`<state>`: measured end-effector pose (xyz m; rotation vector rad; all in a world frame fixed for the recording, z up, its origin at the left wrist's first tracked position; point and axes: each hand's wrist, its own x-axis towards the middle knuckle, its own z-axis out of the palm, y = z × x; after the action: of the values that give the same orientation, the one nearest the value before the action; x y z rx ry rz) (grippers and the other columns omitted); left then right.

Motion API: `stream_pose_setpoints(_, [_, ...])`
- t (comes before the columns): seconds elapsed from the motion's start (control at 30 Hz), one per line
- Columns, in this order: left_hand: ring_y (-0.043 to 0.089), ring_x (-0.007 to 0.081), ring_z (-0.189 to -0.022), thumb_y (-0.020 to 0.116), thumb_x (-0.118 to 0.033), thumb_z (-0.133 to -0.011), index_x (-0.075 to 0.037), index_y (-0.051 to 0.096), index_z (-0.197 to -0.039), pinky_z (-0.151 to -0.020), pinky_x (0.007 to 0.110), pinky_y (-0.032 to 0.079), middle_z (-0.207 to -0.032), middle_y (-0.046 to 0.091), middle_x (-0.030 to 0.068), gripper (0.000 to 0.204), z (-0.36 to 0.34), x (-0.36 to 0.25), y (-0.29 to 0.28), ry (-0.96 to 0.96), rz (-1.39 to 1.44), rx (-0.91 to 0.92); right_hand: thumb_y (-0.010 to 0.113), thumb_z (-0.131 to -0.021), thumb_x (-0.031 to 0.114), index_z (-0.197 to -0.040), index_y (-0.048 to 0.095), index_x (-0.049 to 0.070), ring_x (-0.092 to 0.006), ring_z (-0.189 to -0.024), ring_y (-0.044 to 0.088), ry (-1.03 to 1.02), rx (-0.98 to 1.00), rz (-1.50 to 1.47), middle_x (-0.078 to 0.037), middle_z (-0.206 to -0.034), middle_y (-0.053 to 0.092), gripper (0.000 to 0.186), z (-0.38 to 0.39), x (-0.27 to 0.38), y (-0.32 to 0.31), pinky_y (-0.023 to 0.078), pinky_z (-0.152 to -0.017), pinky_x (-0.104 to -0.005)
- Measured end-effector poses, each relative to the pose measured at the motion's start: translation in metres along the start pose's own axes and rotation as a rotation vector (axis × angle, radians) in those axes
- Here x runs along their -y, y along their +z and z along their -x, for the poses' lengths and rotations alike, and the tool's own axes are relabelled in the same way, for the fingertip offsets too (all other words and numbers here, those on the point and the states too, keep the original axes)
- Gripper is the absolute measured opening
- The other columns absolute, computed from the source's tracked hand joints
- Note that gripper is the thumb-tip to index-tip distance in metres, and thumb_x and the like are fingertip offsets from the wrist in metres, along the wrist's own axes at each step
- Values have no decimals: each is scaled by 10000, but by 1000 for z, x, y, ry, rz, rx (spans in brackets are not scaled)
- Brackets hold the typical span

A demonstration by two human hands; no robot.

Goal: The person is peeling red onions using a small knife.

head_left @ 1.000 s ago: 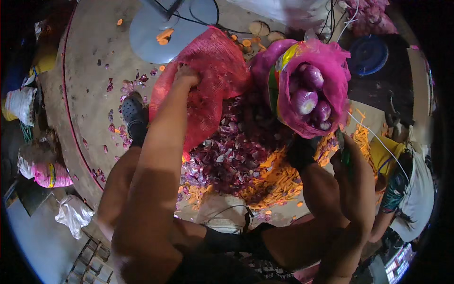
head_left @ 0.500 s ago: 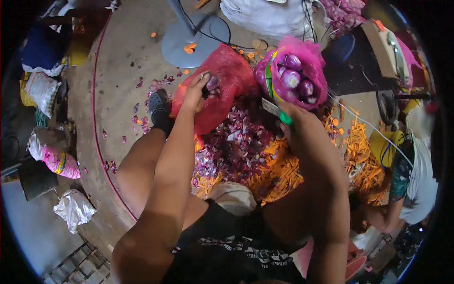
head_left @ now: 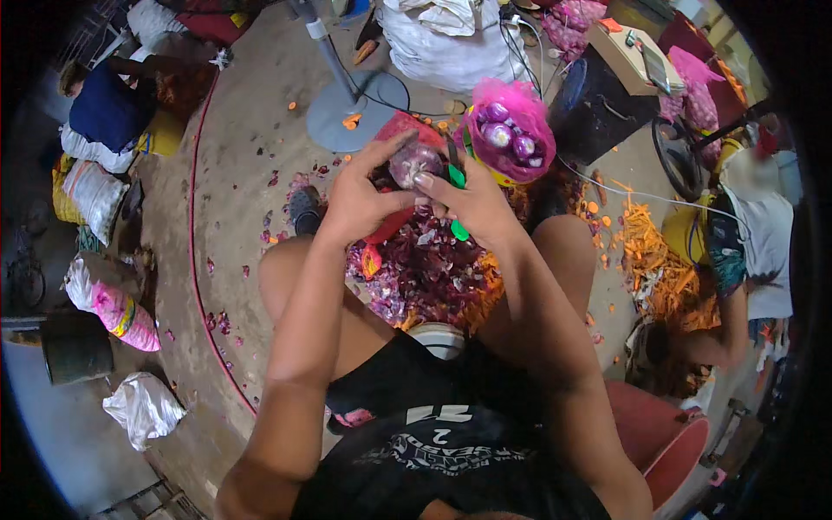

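Observation:
In front of my chest, my left hand (head_left: 357,198) grips a purple onion (head_left: 414,161) from the left. My right hand (head_left: 487,206) holds a green-handled knife (head_left: 457,176), its thumb pressed against the onion. The fingers partly cover the knife, and I cannot make out exactly where its edge meets the onion. Behind the hands a red mesh bag (head_left: 416,128) is partly hidden. To its right stands a pink mesh bag (head_left: 539,130) with several peeled onions (head_left: 497,134). Purple onion skins (head_left: 425,273) are heaped between my legs below the hands.
Carrot peelings (head_left: 654,256) lie to the right, near a co-worker's arm (head_left: 724,334). A grey stand base (head_left: 360,130) and a large white sack (head_left: 442,48) are ahead. A red hose (head_left: 195,260) runs along the left. A red tub (head_left: 659,433) is by my right side.
My left hand has come out of the red bag area with an onion. My right hand has brought the knife over to it. The view has shifted, showing more of the surroundings ahead.

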<state>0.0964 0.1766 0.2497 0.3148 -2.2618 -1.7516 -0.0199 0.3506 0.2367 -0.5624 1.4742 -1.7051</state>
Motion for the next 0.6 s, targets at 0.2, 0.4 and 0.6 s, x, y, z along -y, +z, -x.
stream_pose_setpoints(0.2, [630,238,-1290,854,-62,-850,-54,546,-1555,-1058,386,545,-1461,620,146,769,15,26,11,-192,854,52,907,-847,218,-1346,592,-22,-195,-1060,689,-332,-92,329,-130,-1207,702,637,0,-18,-18,561,-917,-332])
stream_pose_setpoints(0.4, [642,235,-1260,827,-24,-883,-8,455,-1584,-1065,376,550,-1450,606,144,794,3,53,21,-235,707,9,906,-837,237,-1417,563,-49,-271,-1251,652,-365,-61,703,-195,-1274,685,732,1,-17,-22,487,-1092,-386])
stream_pose_setpoints(0.6, [622,226,-1290,850,24,-825,6,484,-1540,-1101,385,522,-1407,635,119,804,-6,62,21,-143,586,-131,617,-1062,294,-1462,566,-19,-387,-1193,657,-335,6,708,-217,-1285,664,511,-7,-16,-40,496,-1043,-427])
